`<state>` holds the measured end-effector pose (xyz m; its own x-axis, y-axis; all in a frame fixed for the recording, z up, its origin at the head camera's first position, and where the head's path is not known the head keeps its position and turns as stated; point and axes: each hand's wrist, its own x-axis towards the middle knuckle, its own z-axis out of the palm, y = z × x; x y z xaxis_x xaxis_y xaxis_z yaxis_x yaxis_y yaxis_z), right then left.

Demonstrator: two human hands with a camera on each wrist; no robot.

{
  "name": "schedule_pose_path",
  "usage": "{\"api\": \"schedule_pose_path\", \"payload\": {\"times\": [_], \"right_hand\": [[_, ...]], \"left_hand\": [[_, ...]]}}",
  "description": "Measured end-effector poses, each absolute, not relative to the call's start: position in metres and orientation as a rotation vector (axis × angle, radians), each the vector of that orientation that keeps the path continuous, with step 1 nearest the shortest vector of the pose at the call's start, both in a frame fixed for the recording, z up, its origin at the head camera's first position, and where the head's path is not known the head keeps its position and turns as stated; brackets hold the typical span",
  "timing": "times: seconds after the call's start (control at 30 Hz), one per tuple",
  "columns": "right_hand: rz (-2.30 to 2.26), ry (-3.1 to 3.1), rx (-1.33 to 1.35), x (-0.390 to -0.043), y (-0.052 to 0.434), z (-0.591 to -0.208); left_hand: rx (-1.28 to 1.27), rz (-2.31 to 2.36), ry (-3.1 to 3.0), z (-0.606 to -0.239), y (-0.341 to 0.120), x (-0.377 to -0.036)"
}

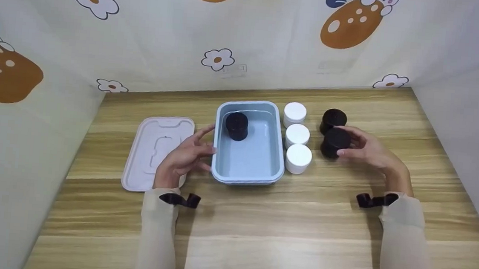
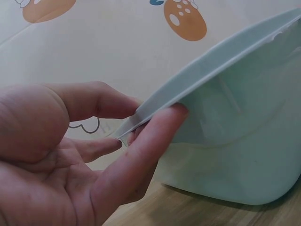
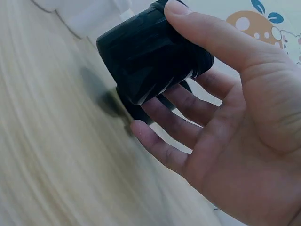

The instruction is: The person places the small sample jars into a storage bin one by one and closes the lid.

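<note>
My left hand is at the left side of a light blue plastic tub. In the left wrist view its thumb and fingers pinch the tub's rim. Inside the tub, toward the back left, stands a black jar. My right hand grips another black jar between thumb and fingers. The right wrist view shows this held jar tilted, with a shadow on the wood beneath it. Just behind it stands a third black jar, partly hidden by the held one in the right wrist view.
Three white jars, the front one nearest me, stand in a row along the tub's right side. To the left lies a pale lid, partly under my left hand. A patterned cloth wall rises behind the wooden table.
</note>
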<state>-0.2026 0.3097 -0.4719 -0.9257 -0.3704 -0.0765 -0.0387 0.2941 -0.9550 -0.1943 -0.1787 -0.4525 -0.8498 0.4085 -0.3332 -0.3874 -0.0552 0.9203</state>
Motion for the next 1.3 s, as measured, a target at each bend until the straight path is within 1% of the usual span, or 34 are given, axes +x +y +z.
{"api": "schedule_pose_path", "payload": {"times": [0.23,0.73,1.0,1.3], "right_hand": [[-1.706,2.282,-0.366,-0.198,0.303,-0.458],[-1.881,2.363,-0.365,-0.186,0.273,-0.41],[-2.049,2.283,-0.393,-0.178,0.256,-0.394],[-1.976,2.326,-0.338,-0.174,0.227,-0.385]], "left_hand": [[0.006,1.936,1.711,-0.453,-0.179,-0.194],[0.001,1.927,1.707,-0.453,-0.18,-0.195],[0.035,1.959,1.68,-0.452,-0.179,-0.195],[0.008,1.944,1.69,-0.452,-0.178,-0.197]]}}
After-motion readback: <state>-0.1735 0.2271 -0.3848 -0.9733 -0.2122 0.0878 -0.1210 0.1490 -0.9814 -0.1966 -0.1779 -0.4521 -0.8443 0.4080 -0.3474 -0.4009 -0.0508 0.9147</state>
